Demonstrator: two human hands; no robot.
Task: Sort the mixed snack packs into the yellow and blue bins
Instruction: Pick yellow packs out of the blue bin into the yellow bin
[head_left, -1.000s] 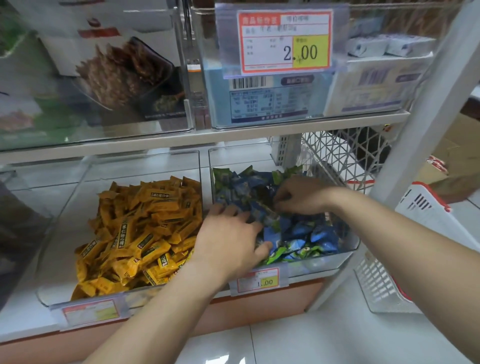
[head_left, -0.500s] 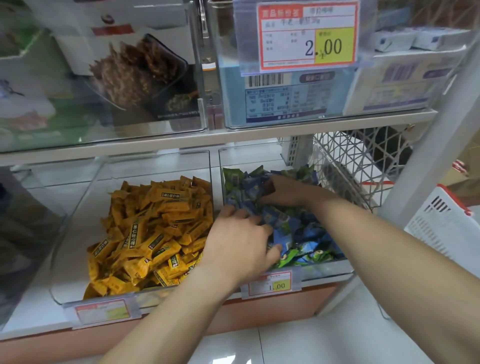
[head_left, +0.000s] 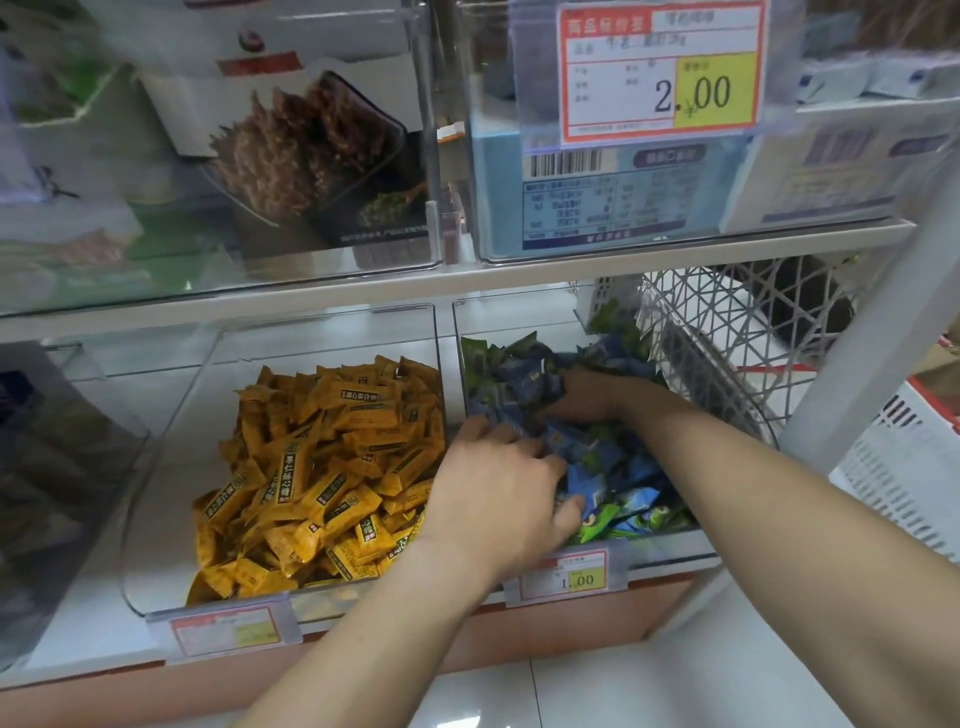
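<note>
Both hands are reaching into the right one of 2 clear bins on the lower shelf. The left hand (head_left: 498, 493) is hovering low over the front of this blue bin (head_left: 519, 322), knuckles up, its fingers bending down into the blue snack packs (head_left: 587, 483) and its thumb pointing toward the front wall. Whether it is grasping a pack or only pressing on the pile, I cannot tell. The right hand (head_left: 592, 397) is lying deeper in the same bin, just beyond the left hand, with its fingertips hiding among blue and green packs; its grip cannot be told either. The 2 hands are sitting near each other without touching.

Just to the left of the left hand, the yellow bin (head_left: 171, 467) is holding a heap of yellow snack packs (head_left: 322, 467). Below the left wrist a price tag reading 1.00 (head_left: 569, 577) is hanging on the shelf edge. To the right of the right forearm a white lattice basket (head_left: 717, 353) is standing beside the blue bin. Above both hands a price tag reading 2.00 (head_left: 660, 73) is hanging on an upper bin.
</note>
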